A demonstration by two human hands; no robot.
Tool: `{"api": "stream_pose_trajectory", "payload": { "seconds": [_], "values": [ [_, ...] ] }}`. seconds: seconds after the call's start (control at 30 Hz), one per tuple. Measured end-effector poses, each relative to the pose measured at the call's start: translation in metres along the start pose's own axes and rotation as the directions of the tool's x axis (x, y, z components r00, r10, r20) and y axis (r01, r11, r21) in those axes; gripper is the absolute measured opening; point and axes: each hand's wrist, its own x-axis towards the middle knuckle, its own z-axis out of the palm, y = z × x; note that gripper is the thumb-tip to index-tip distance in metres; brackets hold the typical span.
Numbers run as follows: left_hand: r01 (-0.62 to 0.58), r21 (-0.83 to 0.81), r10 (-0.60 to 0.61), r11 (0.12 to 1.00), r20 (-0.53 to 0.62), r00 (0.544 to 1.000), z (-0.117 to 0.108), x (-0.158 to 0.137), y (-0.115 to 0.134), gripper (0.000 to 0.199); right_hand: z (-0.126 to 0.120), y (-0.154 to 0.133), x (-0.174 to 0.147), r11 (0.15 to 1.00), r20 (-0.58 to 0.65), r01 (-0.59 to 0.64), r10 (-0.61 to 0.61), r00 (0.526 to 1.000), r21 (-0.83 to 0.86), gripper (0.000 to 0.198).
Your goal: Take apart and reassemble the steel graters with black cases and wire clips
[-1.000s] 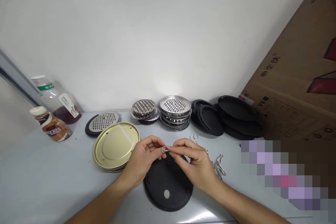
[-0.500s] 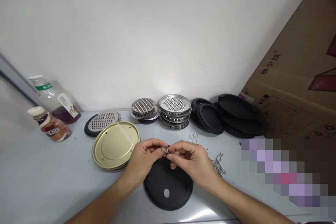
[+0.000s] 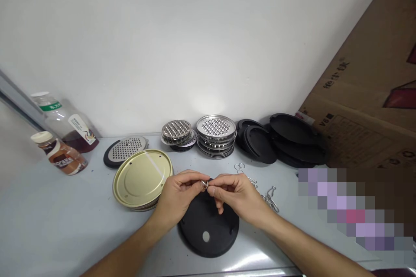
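Between the fingertips of both hands is a small shiny metal ring (image 3: 204,185), partly covered by the fingers. My left hand (image 3: 178,197) pinches it from the left. From the right, the thumb and forefinger of my right hand (image 3: 238,194) close on it, while a lower finger hangs free. Just beneath the hands, a round black plate (image 3: 218,234) with an oval hole near its front edge lies on the table. Loose thin metal rings (image 3: 239,166) lie beyond my right hand, with a small heap of wire clips (image 3: 271,199) to its right.
A stack of gold lids (image 3: 139,181) stands left of my hands. Along the wall are a black-rimmed grater (image 3: 128,149), stacked round grater discs (image 3: 216,127), black covers (image 3: 260,145) and black trays (image 3: 292,132). Two bottles (image 3: 63,156) stand far left; a cardboard box (image 3: 364,95) rises right.
The right fingers have shifted slightly on the metal ring, and a lower finger now reaches further down. The ring has turned a little. The whole view has moved slightly.
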Motion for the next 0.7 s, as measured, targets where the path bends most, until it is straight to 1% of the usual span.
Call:
{"api": "stream_pose_trajectory", "payload": {
  "seconds": [0.1, 0.23, 0.4, 0.53, 0.67, 0.7],
  "values": [
    [-0.007, 0.01, 0.008, 1.0, -0.012, 1.0, 0.0001, 0.0001, 0.0014, 0.011, -0.0003, 0.0013, 0.0004, 0.996, -0.001, -0.012, 0.012, 1.0, 0.083, 0.029],
    [0.021, -0.019, -0.021, 1.0, 0.01, 1.0, -0.0013, 0.0005, 0.0013, 0.013, 0.0016, 0.0015, 0.0007, 0.975, 0.004, -0.076, 0.077, 0.997, 0.209, 0.03],
    [0.024, -0.028, -0.023, 0.999, 0.026, 0.999, -0.001, 0.0001, 0.0001, 0.013, 0.0016, -0.0016, 0.001, 0.967, 0.01, -0.107, 0.108, 0.994, 0.233, 0.028],
    [-0.022, 0.021, 0.022, 1.0, 0.009, 1.0, -0.0017, 0.0005, 0.0011, 0.012, -0.001, -0.0006, -0.0002, 0.975, 0.02, -0.094, 0.092, 0.996, 0.203, 0.026],
    [-0.108, 0.161, 0.123, 0.981, -0.088, 0.988, -0.0065, 0.0022, 0.0018, 0.014, -0.0005, 0.0023, -0.0011, 0.972, 0.021, -0.094, 0.092, 0.996, 0.218, 0.026],
    [-0.123, 0.192, 0.142, 0.974, -0.094, 0.985, -0.0076, 0.0025, 0.0015, 0.014, -0.0002, 0.0026, -0.0006, 0.969, 0.023, -0.099, 0.097, 0.995, 0.225, 0.027]
  ]
}}
